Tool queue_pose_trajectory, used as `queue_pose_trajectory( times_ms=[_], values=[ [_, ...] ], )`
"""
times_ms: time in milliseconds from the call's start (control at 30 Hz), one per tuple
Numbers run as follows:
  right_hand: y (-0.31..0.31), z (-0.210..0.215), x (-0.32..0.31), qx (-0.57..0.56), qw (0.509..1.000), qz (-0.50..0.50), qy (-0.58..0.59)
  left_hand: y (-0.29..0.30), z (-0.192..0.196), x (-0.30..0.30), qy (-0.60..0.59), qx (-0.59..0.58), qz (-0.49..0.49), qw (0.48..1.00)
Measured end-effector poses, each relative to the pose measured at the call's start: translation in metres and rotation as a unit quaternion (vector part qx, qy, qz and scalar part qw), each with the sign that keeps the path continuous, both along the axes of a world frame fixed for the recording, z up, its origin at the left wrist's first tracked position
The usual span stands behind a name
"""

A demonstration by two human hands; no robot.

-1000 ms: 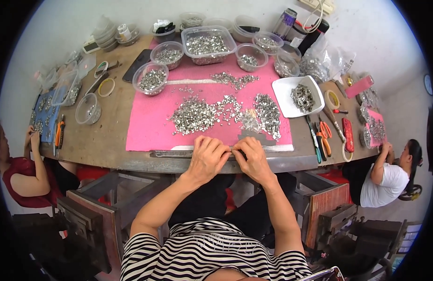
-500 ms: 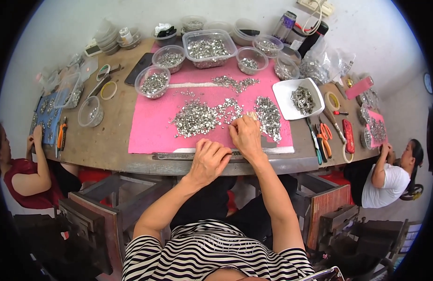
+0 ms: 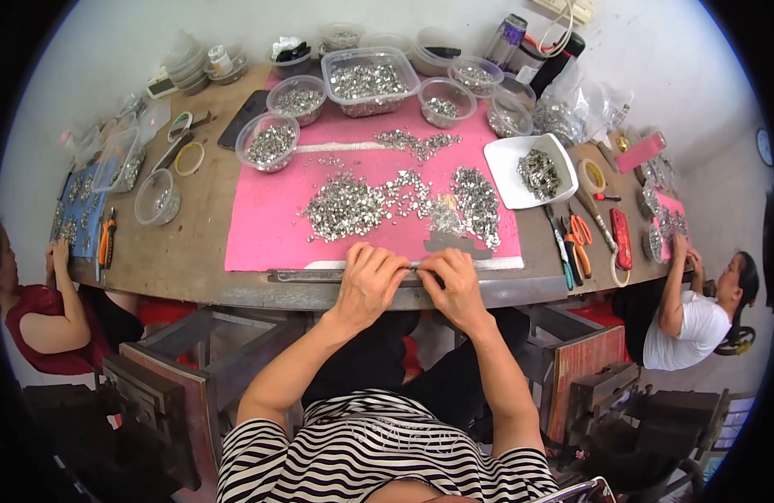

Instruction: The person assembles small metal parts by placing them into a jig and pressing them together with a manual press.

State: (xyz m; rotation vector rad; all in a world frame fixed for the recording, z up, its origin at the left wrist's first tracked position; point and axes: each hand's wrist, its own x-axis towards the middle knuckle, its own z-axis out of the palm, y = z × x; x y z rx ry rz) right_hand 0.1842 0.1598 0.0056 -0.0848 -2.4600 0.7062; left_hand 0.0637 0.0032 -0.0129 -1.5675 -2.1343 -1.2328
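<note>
At the front edge of the table, my left hand and my right hand meet over a long narrow metal strip. The fingers of both are pinched, tips almost touching; what lies between them is too small to make out. Just beyond them, a pink mat carries a large heap of small silvery metal pieces and a second heap farther right. A looser scatter of pieces links the two. Close to my right hand lies a flat grey piece.
Clear tubs of metal pieces, including a square one, line the back. A white tray stands right, with orange-handled pliers and a red-handled tool nearer. Left is a clear cup. Co-workers sit at both ends.
My right hand has come back from the loose pieces to the strip, beside my left hand. The flat grey piece behind it is now uncovered. My left hand stays at the strip.
</note>
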Motion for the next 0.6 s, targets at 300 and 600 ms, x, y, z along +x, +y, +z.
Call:
queue_pose_trajectory(
  times_ms=[300, 600],
  values=[
    [0.0, -0.006, 0.004, 0.076, 0.997, 0.013, 0.031, 0.02, 0.003, -0.048, 0.037, -0.022, 0.078, 0.996],
    [0.034, -0.018, -0.06, 0.055, 0.993, -0.103, -0.011, 0.051, -0.008, -0.075, 0.084, -0.081, 0.088, 0.989]
  ],
)
